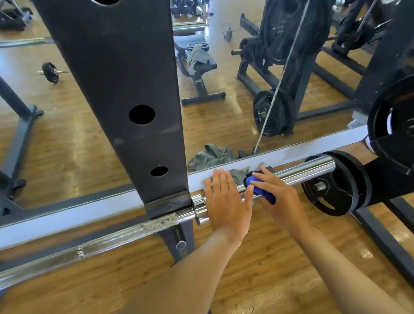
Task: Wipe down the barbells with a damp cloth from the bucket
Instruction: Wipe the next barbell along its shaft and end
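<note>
While the left hand (227, 201) lay flat, fingers straight, on the barbell (122, 237) sleeve, the right hand (277, 196) gripped a blue cloth (262, 189) wrapped over it; the sleeve shone, the knurled shaft looked unwiped. No bucket showed.

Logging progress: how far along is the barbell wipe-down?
Done: cloth fetched; no bucket in view. In hand: right hand grips the blue cloth on the barbell sleeve; left hand rests flat beside it. Left: the grip section past the rack post looks speckled.
</note>
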Tool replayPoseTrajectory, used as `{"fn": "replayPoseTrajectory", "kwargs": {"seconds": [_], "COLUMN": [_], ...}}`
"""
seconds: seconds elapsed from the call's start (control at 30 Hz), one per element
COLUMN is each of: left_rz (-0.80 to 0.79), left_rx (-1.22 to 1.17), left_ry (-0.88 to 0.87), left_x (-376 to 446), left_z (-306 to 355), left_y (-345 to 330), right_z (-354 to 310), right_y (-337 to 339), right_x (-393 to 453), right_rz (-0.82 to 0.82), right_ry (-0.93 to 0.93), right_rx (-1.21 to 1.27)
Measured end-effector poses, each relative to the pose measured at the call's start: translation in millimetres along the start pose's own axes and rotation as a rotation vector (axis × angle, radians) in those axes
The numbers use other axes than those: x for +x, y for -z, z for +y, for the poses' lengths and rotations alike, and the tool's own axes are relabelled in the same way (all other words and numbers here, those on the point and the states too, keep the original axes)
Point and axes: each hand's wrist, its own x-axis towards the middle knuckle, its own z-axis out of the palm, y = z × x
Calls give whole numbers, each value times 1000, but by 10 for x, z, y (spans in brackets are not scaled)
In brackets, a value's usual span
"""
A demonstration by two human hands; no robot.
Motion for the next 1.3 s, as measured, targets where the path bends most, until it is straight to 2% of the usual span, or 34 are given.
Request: {"fn": "replayPoseTrajectory", "kwargs": {"seconds": [0.13,0.2,0.43,0.5,0.6,0.67,0.83,0.9,1.0,1.1,1.17,1.3], "left_rz": [-7,-20,1,0,1,-8,-95,-126,-173,-263,-238,-89], "left_rx": [8,15,19,15,29,36,81,38,-11,43,77,148], "left_ry": [-8,-15,-27,-26,-34,-34,18,59,16,25,18,-16], "left_x": [-4,1,-5,-7,-5,-4,55,220,487,512,444,261], "left_z": [3,-8,-15,-20,-21,-20,3,17,-2,-19,-10,22], "left_y": [31,23,-8,-7,10,18,94,155,133,103,84,29], "right_z": [48,70,113,92,79,22,-25,75,47,-80,-35,48], "right_y": [-3,21,298,322,237,120,-39,13,30,-100,-78,-38], "right_x": [-37,-34,90,79,45,-31,-271,-218,-88,-142,-181,-149], "right_rz": [-57,-135,-306,-241,-68,-67,-85,-71,-6,-77,-89,53], "right_ry": [131,169,130,152,180,171,282,197,-50,99,176,-145], "right_rx": [-197,-242,-158,-152,-288,-376,-400,-463,-471,-440,-486,-478]}}
